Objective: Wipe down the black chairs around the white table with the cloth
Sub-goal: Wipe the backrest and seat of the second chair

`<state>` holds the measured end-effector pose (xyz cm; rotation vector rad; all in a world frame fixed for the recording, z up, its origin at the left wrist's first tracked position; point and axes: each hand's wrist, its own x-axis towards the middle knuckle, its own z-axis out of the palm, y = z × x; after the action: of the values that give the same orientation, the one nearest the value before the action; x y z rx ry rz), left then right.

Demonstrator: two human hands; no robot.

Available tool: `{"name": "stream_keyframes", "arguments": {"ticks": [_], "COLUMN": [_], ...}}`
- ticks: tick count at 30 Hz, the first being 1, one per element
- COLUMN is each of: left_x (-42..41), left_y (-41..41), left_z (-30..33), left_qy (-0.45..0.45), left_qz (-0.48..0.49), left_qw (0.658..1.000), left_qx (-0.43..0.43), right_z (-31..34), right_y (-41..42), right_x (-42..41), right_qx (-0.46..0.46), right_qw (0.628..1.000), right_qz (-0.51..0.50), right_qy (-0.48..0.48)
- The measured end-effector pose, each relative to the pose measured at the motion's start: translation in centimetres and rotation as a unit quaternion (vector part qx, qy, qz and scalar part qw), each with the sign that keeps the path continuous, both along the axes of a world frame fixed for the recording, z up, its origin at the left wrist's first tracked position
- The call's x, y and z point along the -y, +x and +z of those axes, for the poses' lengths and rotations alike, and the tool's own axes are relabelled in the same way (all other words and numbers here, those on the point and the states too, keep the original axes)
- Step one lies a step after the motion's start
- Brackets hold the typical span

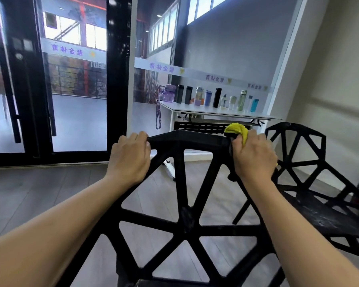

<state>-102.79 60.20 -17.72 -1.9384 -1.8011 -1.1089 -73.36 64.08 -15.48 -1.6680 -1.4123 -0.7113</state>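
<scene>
A black chair (184, 204) with an open triangular lattice back stands right in front of me. My left hand (130, 156) grips the left corner of its top rail. At the right corner, my right hand (254, 156) holds a yellow cloth (237, 129) bunched against the rail, its fingers curled round both. A second black lattice chair (303, 162) stands to the right, seat facing me. The white table (216, 111) is beyond the chairs against the wall.
Several bottles and flasks (207, 97) line the white table, and a purple lanyard (158, 117) hangs off its left end. Glass doors with black frames (116, 79) fill the left. Grey wood floor (39, 193) lies open on the left.
</scene>
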Motion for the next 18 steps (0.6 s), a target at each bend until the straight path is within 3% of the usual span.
{"name": "stream_keyframes", "arguments": {"ticks": [4, 10, 14, 18], "left_x": [0.1, -0.2, -0.3, -0.7], "left_y": [0.0, -0.2, -0.2, 0.0], "left_z": [0.1, 0.1, -0.1, -0.3], "left_qy": [-0.01, 0.007, 0.023, 0.025], "left_qz": [0.001, -0.006, -0.012, -0.002], "left_qw": [1.0, 1.0, 1.0, 0.999], "left_qx": [-0.006, 0.001, 0.016, 0.022], "right_z": [1.0, 0.4, 0.6, 0.9], "right_y": [-6.1, -18.5, -14.8, -5.0], "right_x": [-1.7, -2.0, -3.2, -2.9], "right_qx": [0.037, 0.127, 0.164, 0.072], "right_qw": [0.999, 0.97, 0.971, 0.997], "right_qz": [0.024, 0.194, 0.163, 0.02], "right_qy": [0.004, 0.079, 0.064, -0.029]}}
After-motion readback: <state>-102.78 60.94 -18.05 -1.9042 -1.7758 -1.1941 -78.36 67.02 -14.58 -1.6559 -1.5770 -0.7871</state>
